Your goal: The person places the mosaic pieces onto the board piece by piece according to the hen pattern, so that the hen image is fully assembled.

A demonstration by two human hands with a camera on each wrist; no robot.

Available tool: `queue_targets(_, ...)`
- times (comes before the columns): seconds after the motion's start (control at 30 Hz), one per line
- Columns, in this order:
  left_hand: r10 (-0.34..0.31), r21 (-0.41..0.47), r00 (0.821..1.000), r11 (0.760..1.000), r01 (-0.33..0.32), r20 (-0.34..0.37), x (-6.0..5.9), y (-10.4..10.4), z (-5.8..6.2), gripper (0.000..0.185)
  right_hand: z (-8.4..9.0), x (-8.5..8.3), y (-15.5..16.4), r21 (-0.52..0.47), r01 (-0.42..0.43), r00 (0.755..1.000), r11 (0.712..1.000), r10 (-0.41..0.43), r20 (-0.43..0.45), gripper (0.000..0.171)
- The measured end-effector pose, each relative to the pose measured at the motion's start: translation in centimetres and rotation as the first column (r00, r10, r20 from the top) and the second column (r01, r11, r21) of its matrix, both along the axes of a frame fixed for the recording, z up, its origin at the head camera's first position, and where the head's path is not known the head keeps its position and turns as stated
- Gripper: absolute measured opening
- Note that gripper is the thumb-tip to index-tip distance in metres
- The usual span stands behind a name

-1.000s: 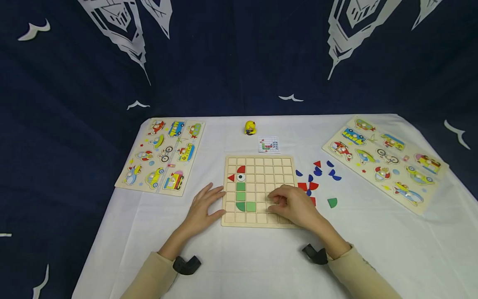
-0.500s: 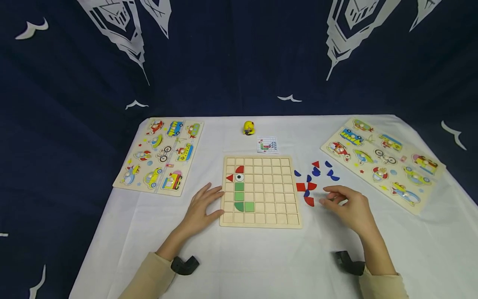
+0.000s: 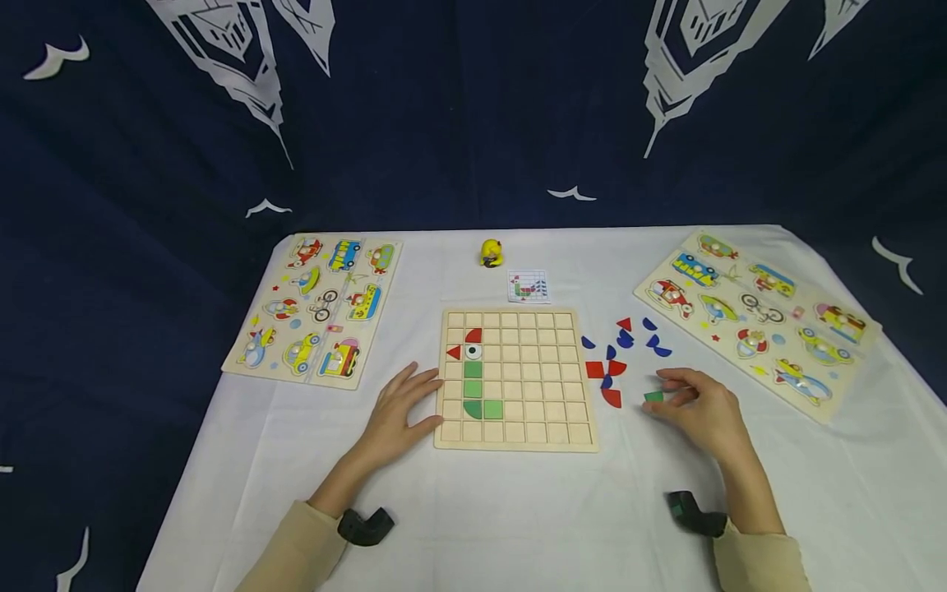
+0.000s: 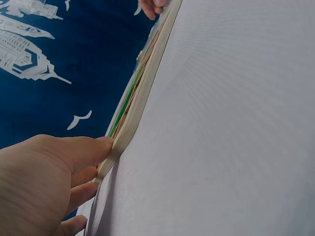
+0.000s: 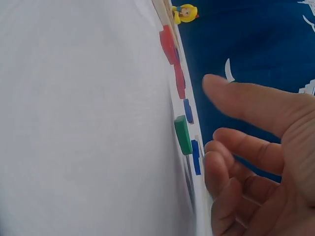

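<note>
My left hand rests with spread fingers against the left edge of a wooden grid board. Seated in the board's left columns are red pieces, an eye tile and several green pieces. To the right of the board my right hand hovers around a green quarter-circle piece, its thumb partly covering it in the head view. In the right wrist view that green piece lies on the cloth, with thumb and fingers parted and apart from it.
Loose red pieces and blue pieces lie right of the board. Behind it are a pattern card and a yellow duck figure. Vehicle puzzle boards stand at left and right.
My right hand has left the board, moving right to the green quarter-circle, then drawn back slightly so the piece shows. My left hand has stayed at the board's edge.
</note>
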State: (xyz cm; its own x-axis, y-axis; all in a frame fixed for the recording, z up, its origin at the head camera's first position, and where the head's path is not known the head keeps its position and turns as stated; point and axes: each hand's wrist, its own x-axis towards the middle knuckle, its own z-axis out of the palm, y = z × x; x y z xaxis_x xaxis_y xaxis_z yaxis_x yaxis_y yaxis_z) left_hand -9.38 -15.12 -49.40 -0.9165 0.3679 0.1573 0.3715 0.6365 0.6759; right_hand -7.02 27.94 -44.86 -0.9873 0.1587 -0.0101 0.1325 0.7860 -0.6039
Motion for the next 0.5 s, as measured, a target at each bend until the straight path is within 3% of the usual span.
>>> queue_targets(0.5, -0.003, 0.000, 1.000, 1.000, 0.003, 0.005, 0.0, 0.1, 0.2, 0.056, -1.4, -0.3, 0.6, 0.017, -0.022, 1.000, 1.000, 0.022, 0.001, 0.047)
